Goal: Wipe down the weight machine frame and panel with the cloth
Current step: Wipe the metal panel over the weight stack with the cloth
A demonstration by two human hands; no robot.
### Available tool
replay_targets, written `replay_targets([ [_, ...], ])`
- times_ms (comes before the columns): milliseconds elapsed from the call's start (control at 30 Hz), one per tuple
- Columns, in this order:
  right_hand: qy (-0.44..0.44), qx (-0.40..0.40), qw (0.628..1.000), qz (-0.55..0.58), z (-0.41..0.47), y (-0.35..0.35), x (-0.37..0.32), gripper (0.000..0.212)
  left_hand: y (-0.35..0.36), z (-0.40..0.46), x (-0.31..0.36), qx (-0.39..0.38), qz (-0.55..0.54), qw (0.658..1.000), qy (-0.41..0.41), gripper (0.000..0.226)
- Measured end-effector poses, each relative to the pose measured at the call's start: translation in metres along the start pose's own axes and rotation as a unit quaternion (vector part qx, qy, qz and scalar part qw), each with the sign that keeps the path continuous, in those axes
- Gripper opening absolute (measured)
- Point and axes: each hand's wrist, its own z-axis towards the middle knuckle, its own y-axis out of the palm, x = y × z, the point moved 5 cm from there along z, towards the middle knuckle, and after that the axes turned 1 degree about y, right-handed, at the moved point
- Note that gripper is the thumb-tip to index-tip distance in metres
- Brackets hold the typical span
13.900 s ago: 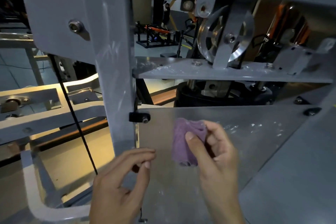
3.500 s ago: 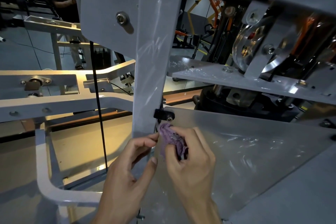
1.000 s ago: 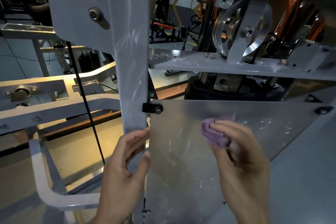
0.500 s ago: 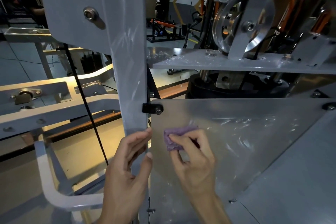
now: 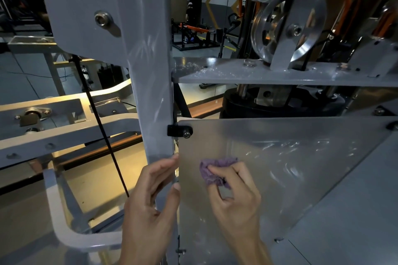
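Observation:
A small bunched purple cloth [image 5: 212, 171] is pressed against the shiny metal panel [image 5: 280, 157] of the weight machine, left of the panel's middle. My right hand [image 5: 234, 202] grips the cloth from below with fingers curled over it. My left hand [image 5: 153, 202] rests on the grey upright frame post [image 5: 150, 71], fingers wrapped around its right edge beside the panel. Smears and streaks shine on the panel to the right of the cloth.
A black clip with a bolt [image 5: 179, 131] fixes the panel's top left corner. Above runs a dusty grey shelf plate [image 5: 258, 73] under a silver pulley wheel [image 5: 280, 28]. A black cable [image 5: 99, 118] hangs left of the post. Gym machines stand behind.
My right hand has carried the cloth left across the panel from its middle to near the left edge, then slightly back right and down. My left hand stays on the post.

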Motion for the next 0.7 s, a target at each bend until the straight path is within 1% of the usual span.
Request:
replay_targets([
  [133,-0.028,0.027,0.999,-0.002,0.022,-0.008,-0.013,0.025,0.001,0.000,0.000,0.005,0.001,1.000,0.006,0.045],
  [233,-0.046,0.038,0.998,-0.006,0.028,-0.009,-0.014,0.021,0.001,0.000,0.001,0.010,0.005,1.000,0.004,0.048],
  [300,-0.032,0.028,0.999,-0.015,0.016,-0.006,-0.003,0.023,0.001,0.000,0.001,0.014,0.006,1.000,0.003,0.051],
  [400,0.009,0.021,0.999,-0.024,-0.002,-0.006,0.011,0.031,0.002,0.000,0.001,0.015,0.007,1.000,0.002,0.053],
  [500,-0.003,0.038,0.999,-0.026,0.013,-0.014,-0.001,0.026,0.003,-0.001,0.000,0.013,0.000,1.000,0.006,0.047],
  [600,-0.028,0.064,0.997,-0.025,0.036,-0.021,-0.015,0.026,0.003,-0.001,0.000,0.018,-0.006,1.000,0.009,0.043],
  [700,-0.028,0.051,0.998,-0.023,0.032,-0.018,-0.010,0.025,0.003,0.000,0.001,0.025,-0.017,0.999,0.014,0.040],
])
